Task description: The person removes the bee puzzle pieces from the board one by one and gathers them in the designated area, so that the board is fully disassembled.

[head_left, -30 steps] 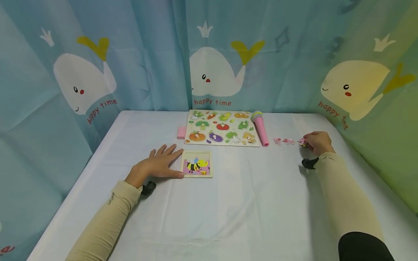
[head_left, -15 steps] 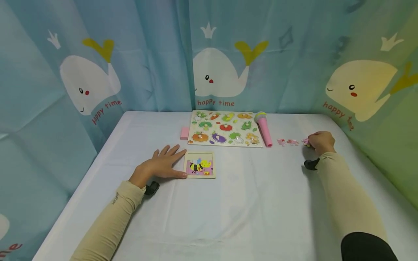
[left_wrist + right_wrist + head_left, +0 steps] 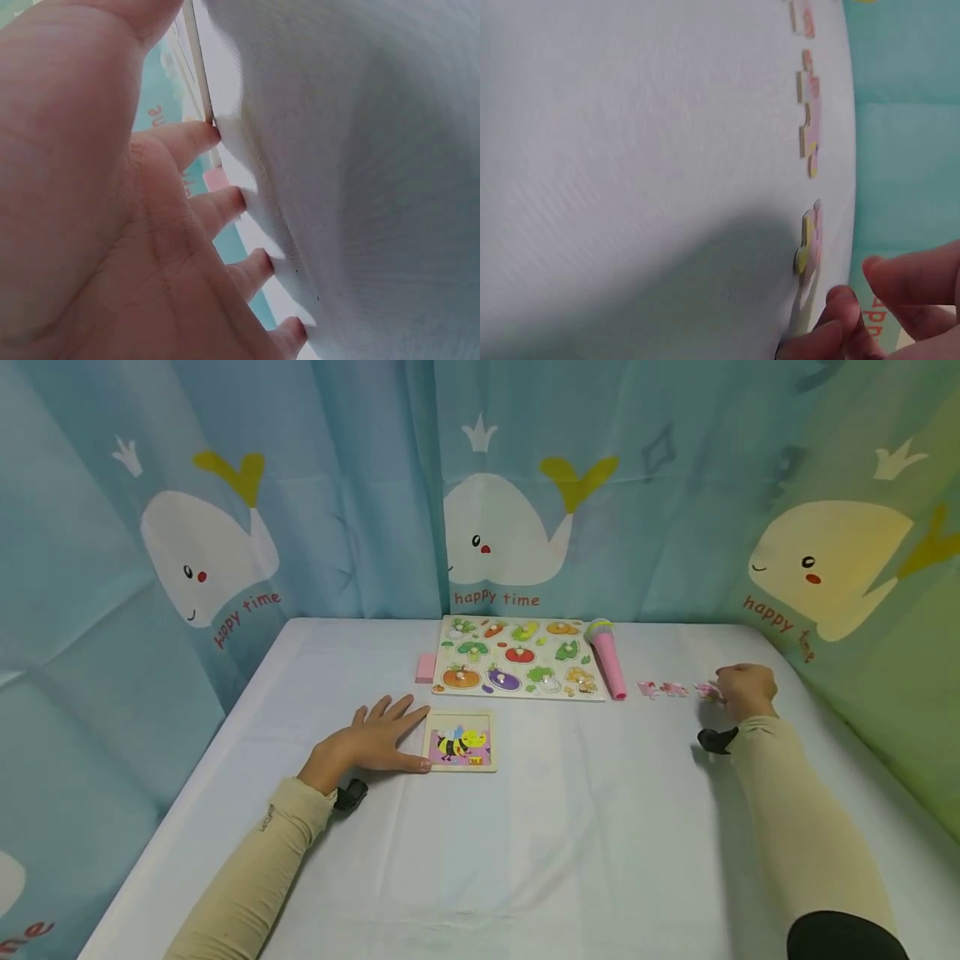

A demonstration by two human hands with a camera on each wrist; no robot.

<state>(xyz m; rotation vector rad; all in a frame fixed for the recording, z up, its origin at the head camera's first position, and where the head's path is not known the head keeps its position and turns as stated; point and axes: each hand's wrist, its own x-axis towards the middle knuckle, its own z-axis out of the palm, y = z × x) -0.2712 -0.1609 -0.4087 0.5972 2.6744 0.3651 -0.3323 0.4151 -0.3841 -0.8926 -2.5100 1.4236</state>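
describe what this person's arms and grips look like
The left sleeve and right sleeve are beige, the left with small dark lettering near its cuff. The left wrist camera and right wrist camera are black. Beyond the right sleeve, a black covering shows, cut off by the frame. The left grip and right grip wear no gloves.

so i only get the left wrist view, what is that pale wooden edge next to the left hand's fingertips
Observer: It belongs to a small square frame holding a colourful bee picture, which shows in the head view.

Operator: ok and where is the right hand, can't see it at all

Observer: In the head view, the right hand is at the right end of a row of pink puzzle pieces.
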